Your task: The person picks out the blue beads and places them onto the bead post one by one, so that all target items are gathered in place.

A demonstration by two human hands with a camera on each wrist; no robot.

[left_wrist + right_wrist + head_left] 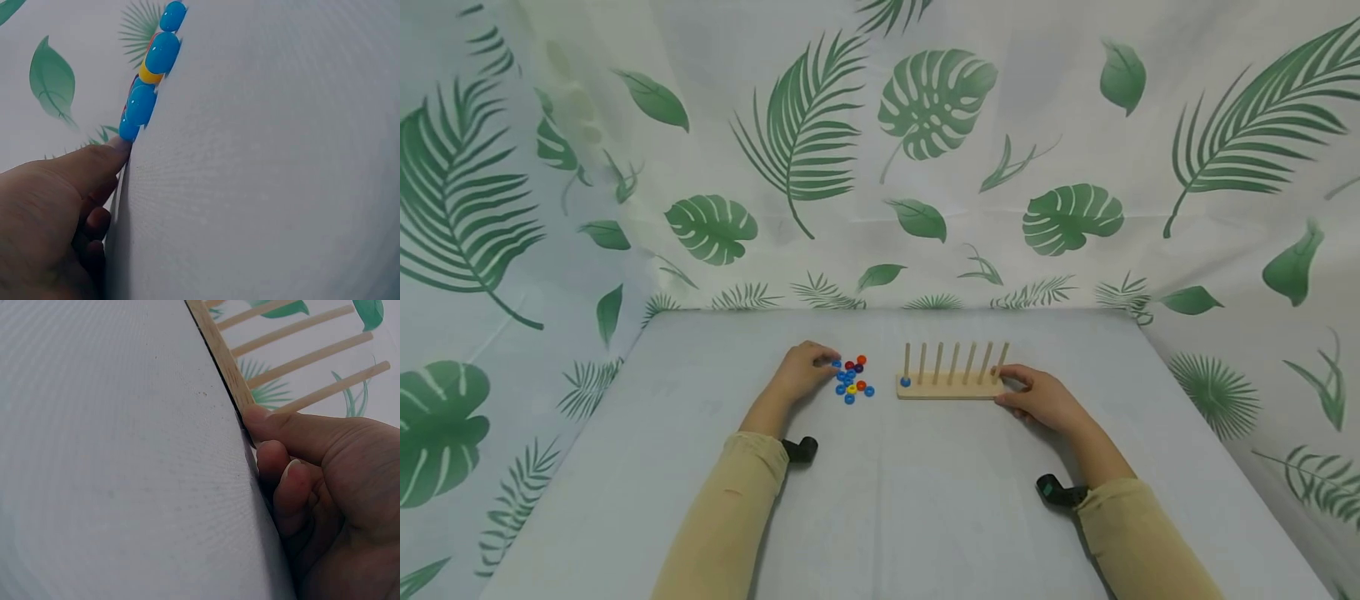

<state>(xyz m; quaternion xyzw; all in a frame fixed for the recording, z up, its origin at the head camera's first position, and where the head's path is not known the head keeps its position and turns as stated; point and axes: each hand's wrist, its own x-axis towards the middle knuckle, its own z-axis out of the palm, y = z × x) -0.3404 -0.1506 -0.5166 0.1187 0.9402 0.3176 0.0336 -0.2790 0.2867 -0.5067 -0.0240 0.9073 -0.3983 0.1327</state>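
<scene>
My left hand (799,372) is at the left edge of a small pile of ring beads, mostly blue with a few red, a yellow and a dark one. Its thumb and forefinger pinch a blue bead (837,363); in the left wrist view the thumb tip meets a blue bead (129,130) at the near end of the pile. To the right stands a wooden peg rack (947,392) with a row of several upright pegs. One blue bead (906,382) sits low on its leftmost peg. My right hand (1043,398) grips the rack's right end, thumb against the base (232,378).
A white cloth covers the table (895,500), and a leaf-patterned curtain (820,250) hangs behind and at both sides. Small black wrist cameras stick out inward from the left wrist (802,450) and the right wrist (1060,492).
</scene>
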